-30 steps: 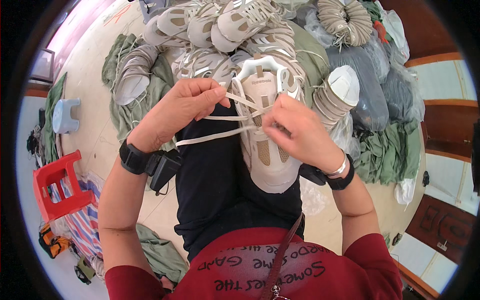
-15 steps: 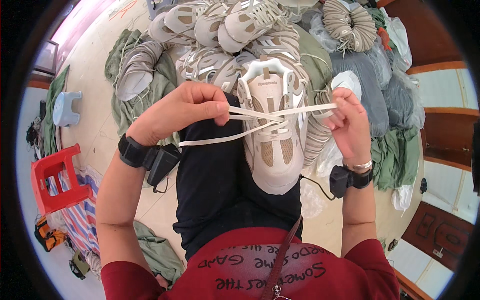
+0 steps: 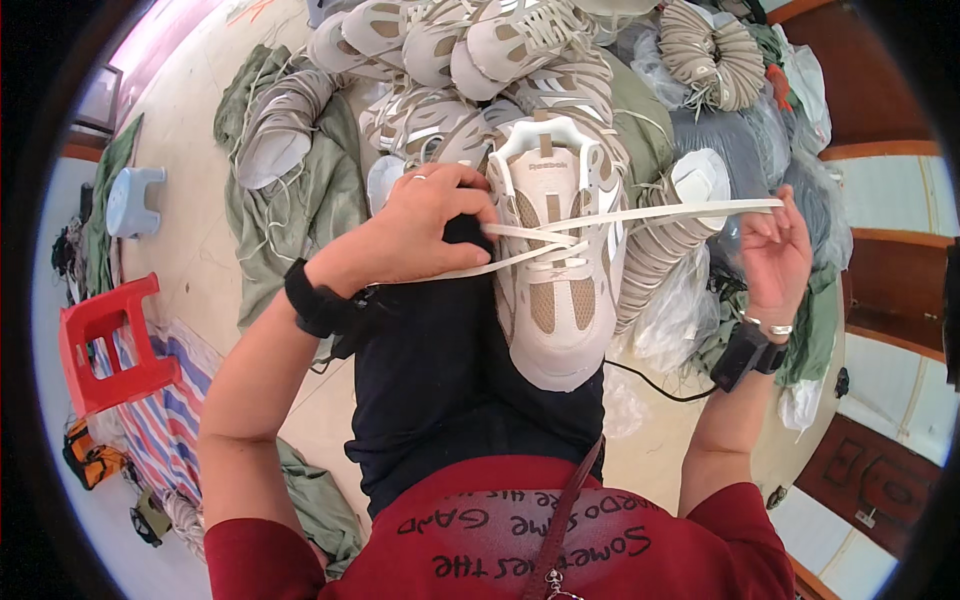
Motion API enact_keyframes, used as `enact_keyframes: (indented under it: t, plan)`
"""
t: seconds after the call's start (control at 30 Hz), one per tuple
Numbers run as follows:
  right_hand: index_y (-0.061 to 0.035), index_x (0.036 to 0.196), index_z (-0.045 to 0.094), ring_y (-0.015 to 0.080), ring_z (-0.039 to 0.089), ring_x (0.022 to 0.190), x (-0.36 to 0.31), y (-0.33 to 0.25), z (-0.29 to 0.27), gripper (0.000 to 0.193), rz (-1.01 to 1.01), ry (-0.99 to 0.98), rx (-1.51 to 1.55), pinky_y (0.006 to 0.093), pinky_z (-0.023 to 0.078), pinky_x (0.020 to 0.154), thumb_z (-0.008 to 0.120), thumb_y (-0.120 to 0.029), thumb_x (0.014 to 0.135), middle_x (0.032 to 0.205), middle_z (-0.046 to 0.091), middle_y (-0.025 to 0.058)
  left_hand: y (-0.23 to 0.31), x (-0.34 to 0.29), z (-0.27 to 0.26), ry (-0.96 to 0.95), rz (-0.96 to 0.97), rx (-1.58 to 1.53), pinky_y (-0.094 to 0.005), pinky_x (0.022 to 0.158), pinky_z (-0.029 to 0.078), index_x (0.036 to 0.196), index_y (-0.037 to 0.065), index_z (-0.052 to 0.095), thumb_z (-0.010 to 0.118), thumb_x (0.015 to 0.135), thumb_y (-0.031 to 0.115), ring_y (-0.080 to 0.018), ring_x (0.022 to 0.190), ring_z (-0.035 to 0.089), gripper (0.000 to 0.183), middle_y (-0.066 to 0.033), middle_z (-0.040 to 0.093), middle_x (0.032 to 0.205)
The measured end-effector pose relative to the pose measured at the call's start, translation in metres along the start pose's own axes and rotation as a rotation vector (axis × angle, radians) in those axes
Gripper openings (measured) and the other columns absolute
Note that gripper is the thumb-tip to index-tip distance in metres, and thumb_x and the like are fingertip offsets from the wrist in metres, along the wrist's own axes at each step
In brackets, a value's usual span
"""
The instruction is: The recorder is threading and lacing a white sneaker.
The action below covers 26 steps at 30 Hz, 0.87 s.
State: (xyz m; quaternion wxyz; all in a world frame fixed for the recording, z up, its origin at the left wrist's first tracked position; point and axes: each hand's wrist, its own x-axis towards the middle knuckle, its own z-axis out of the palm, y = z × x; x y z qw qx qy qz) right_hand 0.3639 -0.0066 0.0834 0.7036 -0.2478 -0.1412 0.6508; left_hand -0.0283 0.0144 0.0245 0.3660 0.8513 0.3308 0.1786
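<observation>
A beige and white sneaker [image 3: 562, 345] rests on my dark-trousered thighs, toe toward me. Its flat cream shoelace [image 3: 665, 212] is threaded through the lower eyelets. My right hand [image 3: 778, 250] is out to the right and pinches one lace end, holding that strand taut. Left of the shoe, my left hand [image 3: 415, 225] has thumb and forefinger apart, with the fingertips beside a lace loop at the shoe's edge. Another strand runs down left beneath the left thumb, its end hidden by the hand. Both wrists wear black strapped devices.
Similar sneakers [image 3: 500, 50] are heaped beyond my knees. Bundled curved shoe parts [image 3: 705, 60] lie on plastic-wrapped bags [image 3: 745, 140] at right; another bundle [image 3: 285, 125] lies on green cloth. A red stool [image 3: 115, 345] and a blue stool [image 3: 135, 200] stand left. A black cable [image 3: 660, 390] hangs by my right wrist.
My right hand has moved outward to the right, drawing out a longer strand. My left hand has shifted right toward the shoe, and its thumb and forefinger have parted from their pinch.
</observation>
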Motion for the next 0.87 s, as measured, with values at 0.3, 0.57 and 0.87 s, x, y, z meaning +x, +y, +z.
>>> enact_keyframes:
  t: [0.3,0.57,0.87]
  plan:
    - [0.0053,0.111,0.049,0.0137,0.038,0.063,-0.005,-0.058,0.005,0.021,-0.256,0.012,-0.037,0.0284,0.037,0.064,0.049,0.005,0.090,0.069,0.039,0.0019,0.010,0.006,0.011,0.205,-0.123,-0.241,-0.0346,0.094,0.040,0.108,0.004,0.056,0.072,0.070,0.009,-0.0271,0.104,0.054,0.041,-0.0129,0.056,0.110]
    - [0.0069,0.108,0.048,0.0153,0.039,0.066,-0.024,-0.080,-0.011,0.018,-0.273,-0.064,-0.022,0.0297,0.037,0.066,0.047,0.005,0.091,0.072,0.040,0.0046,0.034,0.008,0.012,0.195,-0.151,-0.132,-0.0341,0.085,0.043,0.088,0.004,0.059,0.068,0.079,0.014,-0.0267,0.077,0.058,0.016,-0.0092,0.061,0.076]
    - [0.0050,0.111,0.049,0.0148,0.044,0.073,-0.047,-0.072,-0.006,0.022,-0.551,-0.072,-0.609,0.0304,0.041,0.074,0.054,0.000,0.090,0.084,0.050,0.0065,0.049,-0.019,0.024,0.018,0.135,0.453,-0.0413,0.091,0.041,0.074,0.011,0.055,0.065,0.082,0.022,-0.0274,0.072,0.055,0.017,-0.0064,0.054,0.065]
